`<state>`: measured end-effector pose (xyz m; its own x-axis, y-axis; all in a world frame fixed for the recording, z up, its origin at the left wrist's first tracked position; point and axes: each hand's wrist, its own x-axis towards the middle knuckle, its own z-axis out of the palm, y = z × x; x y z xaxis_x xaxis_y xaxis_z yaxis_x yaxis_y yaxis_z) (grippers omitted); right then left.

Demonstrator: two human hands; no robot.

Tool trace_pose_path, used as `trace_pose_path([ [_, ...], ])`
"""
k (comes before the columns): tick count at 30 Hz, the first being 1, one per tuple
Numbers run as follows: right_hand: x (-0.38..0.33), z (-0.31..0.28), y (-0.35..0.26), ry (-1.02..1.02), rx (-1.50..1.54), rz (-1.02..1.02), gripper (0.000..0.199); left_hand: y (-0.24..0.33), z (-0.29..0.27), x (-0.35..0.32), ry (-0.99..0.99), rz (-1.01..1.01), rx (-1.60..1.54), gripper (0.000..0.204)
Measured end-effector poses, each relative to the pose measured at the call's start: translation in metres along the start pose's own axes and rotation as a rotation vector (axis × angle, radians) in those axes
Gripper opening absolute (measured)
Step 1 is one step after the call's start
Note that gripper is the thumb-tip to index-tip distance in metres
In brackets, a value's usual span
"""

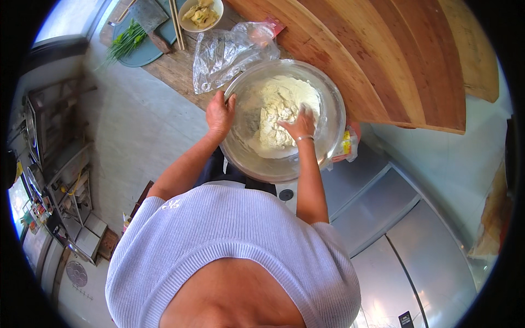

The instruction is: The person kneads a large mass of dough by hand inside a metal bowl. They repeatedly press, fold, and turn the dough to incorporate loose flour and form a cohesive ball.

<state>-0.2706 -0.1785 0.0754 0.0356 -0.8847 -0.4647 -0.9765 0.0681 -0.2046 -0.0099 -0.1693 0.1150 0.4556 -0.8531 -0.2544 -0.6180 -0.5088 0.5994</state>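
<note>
A wide metal basin [331,120] tilts in front of me at the table's edge. My left hand [220,112] is closed around its left rim, with the thumb at the edge. Inside lies a pale, crumbly mass of flour dough [275,112], with loose flour around it. My right hand [300,125] reaches into the basin and rests on the dough's right side. Its thumb is spread from the fingers, and the floury fingertips partly sink out of sight. A bracelet circles that wrist.
Beyond the basin lies a crumpled clear plastic bag [227,57] on the wooden table [172,76]. At the far left, a cleaver [150,22] and green onions [128,41] lie on a blue board [143,53], near chopsticks [176,24] and a bowl [188,6]. Large wooden boards [377,54] stretch right.
</note>
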Motion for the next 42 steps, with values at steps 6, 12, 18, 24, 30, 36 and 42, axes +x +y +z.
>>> trace_pose_path([
  [6,0.020,-0.007,-0.094,-0.134,-0.240,-0.321,0.081,-0.003,0.000,-0.001,-0.019,-0.011,0.014,0.029],
  [12,0.033,0.025,-0.060,0.130,-0.053,-0.254,0.034,0.000,0.000,0.002,0.005,0.044,0.000,0.028],
  [18,0.055,-0.015,-0.040,0.052,-0.001,0.365,0.072,-0.001,0.001,0.001,0.004,0.022,0.002,0.028],
  [24,0.080,0.031,-0.134,0.011,-0.303,0.208,0.075,0.005,0.001,0.003,-0.030,0.042,-0.023,0.028],
  [30,-0.017,0.119,-0.141,0.047,-0.030,-0.205,0.044,0.003,0.001,0.003,-0.010,0.032,-0.023,0.028],
  [36,-0.033,0.113,-0.120,-0.164,0.339,-0.027,0.025,0.009,0.001,0.002,-0.021,0.026,0.022,0.029],
  [42,-0.048,0.104,-0.097,-0.133,0.507,-0.008,0.021,0.004,0.003,0.002,-0.026,0.007,0.006,0.029],
])
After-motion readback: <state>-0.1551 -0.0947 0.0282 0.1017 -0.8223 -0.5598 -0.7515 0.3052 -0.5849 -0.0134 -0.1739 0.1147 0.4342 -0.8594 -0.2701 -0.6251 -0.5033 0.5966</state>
